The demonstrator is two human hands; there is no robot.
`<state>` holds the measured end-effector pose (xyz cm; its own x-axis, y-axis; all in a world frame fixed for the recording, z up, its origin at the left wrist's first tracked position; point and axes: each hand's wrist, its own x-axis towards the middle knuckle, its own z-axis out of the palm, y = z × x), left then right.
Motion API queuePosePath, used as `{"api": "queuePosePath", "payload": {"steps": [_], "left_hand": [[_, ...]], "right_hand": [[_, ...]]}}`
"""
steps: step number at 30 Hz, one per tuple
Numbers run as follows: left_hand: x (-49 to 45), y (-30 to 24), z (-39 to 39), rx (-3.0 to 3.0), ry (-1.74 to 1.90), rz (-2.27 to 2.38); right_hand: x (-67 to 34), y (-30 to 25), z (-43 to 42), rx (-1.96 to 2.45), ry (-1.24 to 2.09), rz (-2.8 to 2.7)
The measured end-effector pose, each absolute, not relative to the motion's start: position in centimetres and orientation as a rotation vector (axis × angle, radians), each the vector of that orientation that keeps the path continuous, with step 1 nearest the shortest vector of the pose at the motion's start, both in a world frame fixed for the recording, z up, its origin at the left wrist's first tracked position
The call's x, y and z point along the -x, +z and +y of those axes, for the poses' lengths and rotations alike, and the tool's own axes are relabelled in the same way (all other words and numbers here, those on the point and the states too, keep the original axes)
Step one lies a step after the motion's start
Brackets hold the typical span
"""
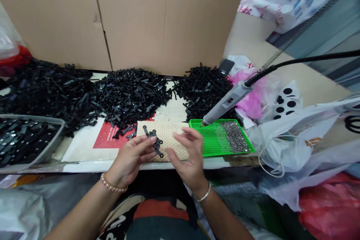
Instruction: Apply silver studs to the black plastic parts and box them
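Note:
My left hand (132,157) pinches a small black plastic part (154,140), made of linked flat pieces, above a beige honeycomb mat (171,135) at the table's front edge. My right hand (189,153) hovers just right of the part, fingers spread and slightly blurred, holding nothing that I can see. Both wrists wear bracelets. A grey electric screwdriver (225,105) hangs on a black cable, its tip resting on a green perforated tray (209,138) that holds a heap of small screws (234,135).
Large heaps of black plastic parts (129,90) cover the back of the table before a cardboard wall (135,18). A clear bin (25,138) of the same parts stands at left. Plastic bags (284,138) crowd the right side.

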<state>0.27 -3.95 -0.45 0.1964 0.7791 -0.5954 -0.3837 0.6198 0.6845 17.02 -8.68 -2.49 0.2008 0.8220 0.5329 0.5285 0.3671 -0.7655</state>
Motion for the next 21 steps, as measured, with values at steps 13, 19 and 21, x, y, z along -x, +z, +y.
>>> {"api": "queuePosePath", "payload": {"steps": [13,19,21], "left_hand": [[-5.0,-1.4,-0.3,-0.608,0.618,1.022],[-8.1,-2.4,0.8,-0.694,0.529,1.022],[-8.6,-3.0,0.8,-0.700,0.519,1.067]], "right_hand": [[-24.1,2.5,-5.2,1.223,0.669,-1.256],[-28.1,1.8,-3.3,1.219,0.566,-1.038],[-29.5,0.2,-2.4,1.232,0.488,-0.866]]}}
